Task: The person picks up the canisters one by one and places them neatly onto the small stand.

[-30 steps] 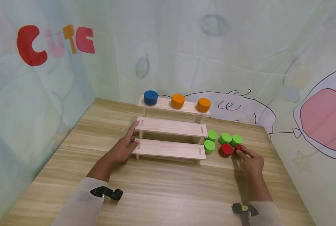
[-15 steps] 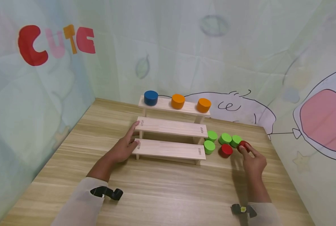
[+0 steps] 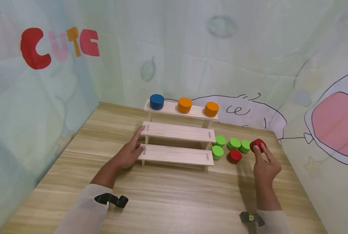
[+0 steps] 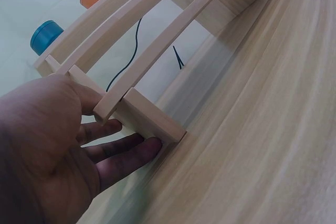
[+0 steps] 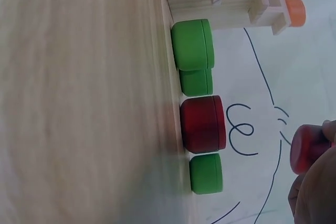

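Your right hand (image 3: 267, 169) pinches a small red block (image 3: 257, 143) with thumb and fingers, only a block's width apart. The block is up off the table (image 3: 162, 203), well to the right of the wooden steps (image 3: 177, 154). It is short and round, so it has no long side. It looks a bit tipped, but it's hard to tell just which way its flat ends point.

Your left hand (image 3: 127, 156) has loose, spread fingers touching the left end of the steps. It has no block.

The steps run long from left to right, with the right end a little nearer you. Between them and your right hand sit four green blocks (image 3: 234, 143) and another red block (image 3: 234, 156). On the top step stand a blue block (image 3: 156, 102) and two orange blocks (image 3: 184, 105).
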Tool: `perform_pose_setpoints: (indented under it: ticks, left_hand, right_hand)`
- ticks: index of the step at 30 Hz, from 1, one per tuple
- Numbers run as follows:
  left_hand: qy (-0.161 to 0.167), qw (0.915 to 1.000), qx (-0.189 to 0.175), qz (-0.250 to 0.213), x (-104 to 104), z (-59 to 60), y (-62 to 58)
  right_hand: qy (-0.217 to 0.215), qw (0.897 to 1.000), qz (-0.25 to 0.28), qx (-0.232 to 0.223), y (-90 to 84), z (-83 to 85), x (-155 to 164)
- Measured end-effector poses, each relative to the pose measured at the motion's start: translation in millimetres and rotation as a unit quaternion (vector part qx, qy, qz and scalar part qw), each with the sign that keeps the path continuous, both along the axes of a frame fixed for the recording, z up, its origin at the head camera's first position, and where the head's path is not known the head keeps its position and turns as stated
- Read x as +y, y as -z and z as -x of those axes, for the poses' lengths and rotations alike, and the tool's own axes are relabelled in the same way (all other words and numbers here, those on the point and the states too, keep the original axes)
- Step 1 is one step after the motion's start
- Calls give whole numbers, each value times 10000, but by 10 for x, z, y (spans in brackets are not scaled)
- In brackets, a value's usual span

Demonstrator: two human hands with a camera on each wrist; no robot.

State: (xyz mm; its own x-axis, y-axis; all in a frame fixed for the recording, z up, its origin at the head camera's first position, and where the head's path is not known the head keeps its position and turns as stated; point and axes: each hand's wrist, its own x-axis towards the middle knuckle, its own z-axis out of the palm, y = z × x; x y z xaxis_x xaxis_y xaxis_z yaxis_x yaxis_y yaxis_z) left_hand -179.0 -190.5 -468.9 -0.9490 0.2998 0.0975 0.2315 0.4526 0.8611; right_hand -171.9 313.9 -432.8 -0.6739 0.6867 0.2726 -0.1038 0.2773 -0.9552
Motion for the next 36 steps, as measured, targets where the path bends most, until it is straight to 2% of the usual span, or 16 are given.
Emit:
perform_pose_setpoints:
  ticks: [3,6,15,22,32,36]
  left_hand:
    - [21,10000,8,-10,-8,0,5]
    - [-25,10000,-15,23,-20,0,8]
    - [-45,10000,-62,47,5,1,11]
    - [-81,9999,-108,58,7,-6,-12]
    - [-94,9998,-127,82,11,-1,5]
    - [-98,9998,-130,80,0,3,6]
  right_hand:
    - [25,9993,107,368,-20,-12,-48]
    - [-38,9982,-38,603,-43,-17,-98]
    - [-308,9952,-423,830,-183,-37,-140]
    - [-691,9899,-728,1005,-297,2,-221]
    - [-1224,9760,-1192,1348,-444,97,-425]
    - [-1359,9733,-1207,1401,-478,102,-516]
